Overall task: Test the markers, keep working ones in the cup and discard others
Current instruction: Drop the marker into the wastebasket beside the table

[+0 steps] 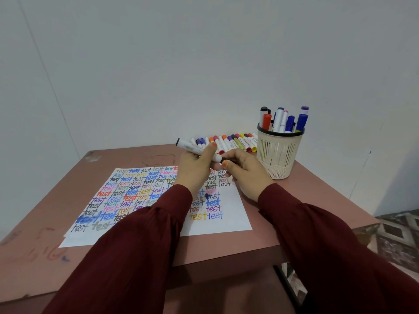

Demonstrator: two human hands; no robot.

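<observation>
My left hand (195,168) grips a white marker (192,148) with a black end cap, held level above the paper. My right hand (243,169) pinches the black cap end (226,160) of that same marker at its right end. Beneath both hands lies a white sheet (217,223) covered with the word "test" in many colours. A beige slotted cup (278,155) with a black rim stands at the right and holds several markers (284,120). A row of several capped markers (229,142) lies on the table behind my hands.
The pinkish-brown table (74,177) stands against a white wall, and its right and front edges are close. A patterned floor (396,234) shows to the right. My dark red sleeves cover the lower part of the sheet.
</observation>
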